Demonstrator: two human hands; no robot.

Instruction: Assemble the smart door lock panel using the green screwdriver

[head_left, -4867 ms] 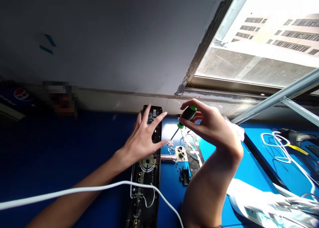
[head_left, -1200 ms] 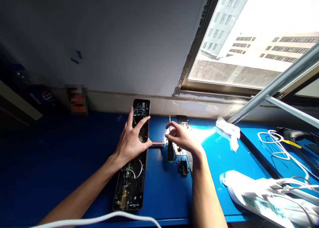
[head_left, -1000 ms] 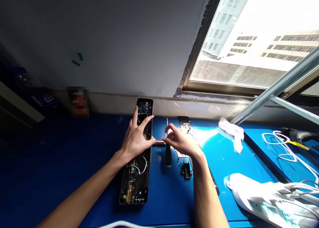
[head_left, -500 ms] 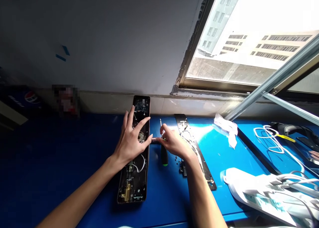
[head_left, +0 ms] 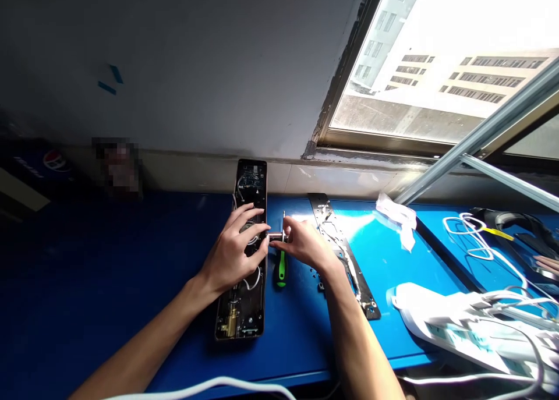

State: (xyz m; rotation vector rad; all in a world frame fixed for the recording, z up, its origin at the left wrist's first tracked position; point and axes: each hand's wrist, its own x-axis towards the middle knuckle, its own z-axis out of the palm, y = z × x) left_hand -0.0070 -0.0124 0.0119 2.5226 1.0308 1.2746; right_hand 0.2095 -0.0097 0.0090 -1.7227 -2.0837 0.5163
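Note:
A long black door lock housing [head_left: 248, 199] lies lengthwise with its inside showing circuit board, wires and a brass-coloured part. My left hand [head_left: 233, 251] lies across its middle, fingers bent over it and thumb by its right edge. A metal lever handle [head_left: 275, 236] sticks out from that edge. The thumb and index finger of my right hand [head_left: 308, 245] are at this handle, with a screwdriver [head_left: 282, 269] kept in the same hand. The screwdriver's green and black grip points towards me and its tip points away. My fingers hide part of the handle and shaft.
A black metal plate [head_left: 356, 275] with wiring lies right of the housing, near small screws [head_left: 313, 273]. A white power strip [head_left: 449, 324] with cables stands at right. A clear plastic bag [head_left: 397, 216] lies farther back. Another person's hand [head_left: 548, 265] shows at the right edge.
My right hand has gone from the small parts leftwards to the lever handle, and the screwdriver has turned from pointing down to pointing away. My left hand's fingers have shifted towards the housing's right edge.

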